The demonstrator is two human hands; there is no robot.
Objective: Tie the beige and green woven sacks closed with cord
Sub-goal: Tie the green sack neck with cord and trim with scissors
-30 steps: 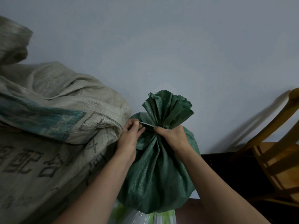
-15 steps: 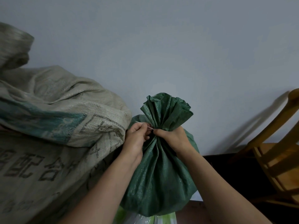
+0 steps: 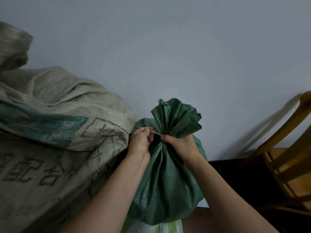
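Gripping the green woven sack (image 3: pixel 166 179) at its pleated neck, our right hand (image 3: pixel 180 145) squeezed while our left hand (image 3: pixel 141 140) pinched thin pale cord (image 3: pixel 155 132) taut.

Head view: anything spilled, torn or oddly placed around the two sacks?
Nothing stands out. The green sack stands upright, its neck gathered under the right hand, while the left hand pulls a thin cord. The beige sack slumps beside it, intact as far as visible.

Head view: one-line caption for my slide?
Both hands, left hand and right hand, pinch pale cord at gathered neck of green sack beside beige sack.
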